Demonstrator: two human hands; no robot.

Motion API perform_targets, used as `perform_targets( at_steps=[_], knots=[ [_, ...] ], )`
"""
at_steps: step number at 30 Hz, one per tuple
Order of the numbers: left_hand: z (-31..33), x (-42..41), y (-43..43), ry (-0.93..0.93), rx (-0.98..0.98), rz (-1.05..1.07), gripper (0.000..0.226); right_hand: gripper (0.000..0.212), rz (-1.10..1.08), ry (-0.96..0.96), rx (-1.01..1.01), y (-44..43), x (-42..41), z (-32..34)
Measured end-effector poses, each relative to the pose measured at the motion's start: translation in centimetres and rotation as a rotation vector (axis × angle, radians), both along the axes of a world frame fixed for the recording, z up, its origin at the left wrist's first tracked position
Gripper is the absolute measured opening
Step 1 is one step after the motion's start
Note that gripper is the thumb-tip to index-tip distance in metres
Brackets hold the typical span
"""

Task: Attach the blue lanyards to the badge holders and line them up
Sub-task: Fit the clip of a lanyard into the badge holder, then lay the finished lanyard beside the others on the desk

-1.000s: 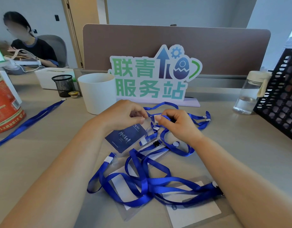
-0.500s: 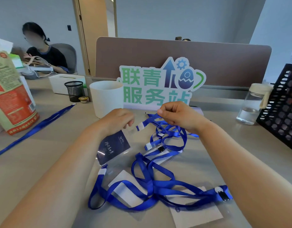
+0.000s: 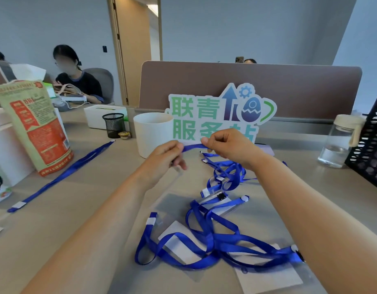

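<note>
My left hand (image 3: 164, 160) and my right hand (image 3: 227, 147) are raised above the desk. Each pinches the same blue lanyard strap (image 3: 194, 147), which runs taut between them. The rest of that strap trails down from my right hand into a loose coil (image 3: 227, 175). Nearer to me lies a tangled heap of blue lanyards (image 3: 215, 240) over clear badge holders with white cards (image 3: 179, 245), (image 3: 268, 276). Another clear holder (image 3: 217, 203) with a black clip lies in the middle. One blue lanyard (image 3: 62, 177) lies straight at the left.
A white cup (image 3: 153, 132) and a green-lettered sign (image 3: 221, 115) stand just behind my hands. A water bottle (image 3: 340, 143) and a black mesh rack (image 3: 372, 149) are at the right. A red-orange bag (image 3: 34, 128) and a mesh pen cup (image 3: 113, 125) are at the left. A person sits at the back left.
Both hands have risen. My left hand has taken hold of the strap, which is now stretched between the hands. The dark blue card under my left hand is out of sight.
</note>
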State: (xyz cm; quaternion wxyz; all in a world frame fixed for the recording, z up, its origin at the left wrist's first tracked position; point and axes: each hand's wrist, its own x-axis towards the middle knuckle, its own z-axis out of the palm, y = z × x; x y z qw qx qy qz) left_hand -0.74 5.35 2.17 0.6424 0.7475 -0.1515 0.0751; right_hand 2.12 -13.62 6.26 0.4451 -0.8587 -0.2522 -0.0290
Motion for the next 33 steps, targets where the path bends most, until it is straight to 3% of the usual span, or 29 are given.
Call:
perform_targets(
  at_steps=[3,7,14,18,23,27,33],
  knots=[
    [1.0,-0.3,1.8,0.022,-0.253,0.166,0.031,0.032,0.027,0.039,-0.013,0.2,-0.1,0.2],
    [2.8,-1.1,4.0,0.013,-0.299,0.432,0.028,0.017,0.091,0.029,-0.024,1.5,-0.1,0.3],
    [4.7,-3.4,10.4,-0.040,-0.134,0.628,0.027,0.013,0.036,-0.179,-0.055,5.9,0.2,1.1],
    [4.7,-5.0,13.5,0.001,0.073,0.682,0.029,0.013,-0.004,-0.283,-0.011,8.7,0.1,2.2],
    [4.1,-7.3,16.4,0.091,0.267,0.710,0.025,0.026,-0.102,-0.480,-0.266,12.5,0.5,2.9],
    [3.7,-9.1,18.6,0.146,0.449,0.770,0.026,0.026,-0.081,-0.397,-0.327,15.9,1.4,2.4],
    [3.1,-9.9,20.9,0.243,0.623,0.775,0.026,0.039,-0.017,-0.291,-0.219,21.8,3.4,1.8]
  ],
)
